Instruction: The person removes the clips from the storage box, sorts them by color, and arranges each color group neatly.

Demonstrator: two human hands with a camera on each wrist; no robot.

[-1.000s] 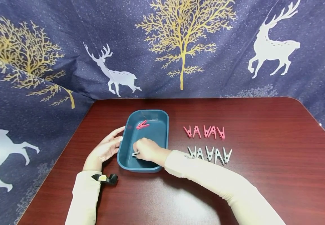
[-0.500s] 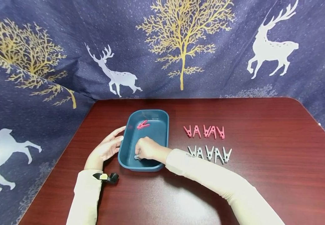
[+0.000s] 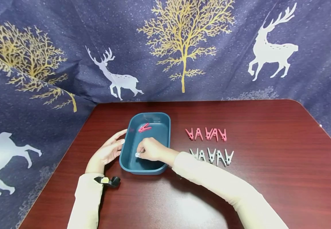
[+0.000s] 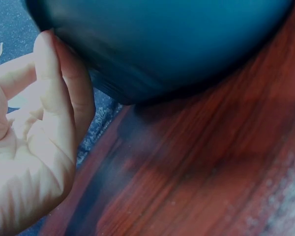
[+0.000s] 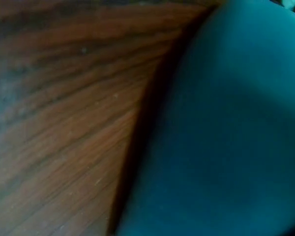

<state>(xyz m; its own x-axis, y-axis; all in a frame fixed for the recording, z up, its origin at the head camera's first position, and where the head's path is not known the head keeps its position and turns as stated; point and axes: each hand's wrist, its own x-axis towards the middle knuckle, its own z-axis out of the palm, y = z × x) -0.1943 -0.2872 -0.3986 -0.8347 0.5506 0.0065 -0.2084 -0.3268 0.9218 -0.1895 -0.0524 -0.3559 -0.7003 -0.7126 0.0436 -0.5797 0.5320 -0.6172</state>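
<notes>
A blue bin (image 3: 124,140) stands on the table, and a pink clothespin (image 3: 144,128) lies at its far end. My right hand (image 3: 151,149) reaches into the near half of the bin. Its fingertips pinch a pale grey clothespin (image 3: 137,155), mostly hidden by the fingers. At the bin's left side, my left hand (image 3: 108,151) has its fingers loosely extended, touching the outer wall. The left wrist view shows these fingers (image 4: 51,83) against the bin. Only the bin's wall (image 5: 226,137) and the table fill the right wrist view; the right hand is not visible there.
Right of the bin, pink clothespins (image 3: 207,134) form a row on the dark red table (image 3: 268,143). Nearer, a row of pale grey clothespins (image 3: 211,156) lies beside my right sleeve (image 3: 211,181). A patterned cloth (image 3: 225,79) hangs behind the table.
My right hand has shifted slightly inside the bin, its knuckles turning so the fingertips now show more. The pale grey clothespin moved with it. My left hand stays at the bin wall.
</notes>
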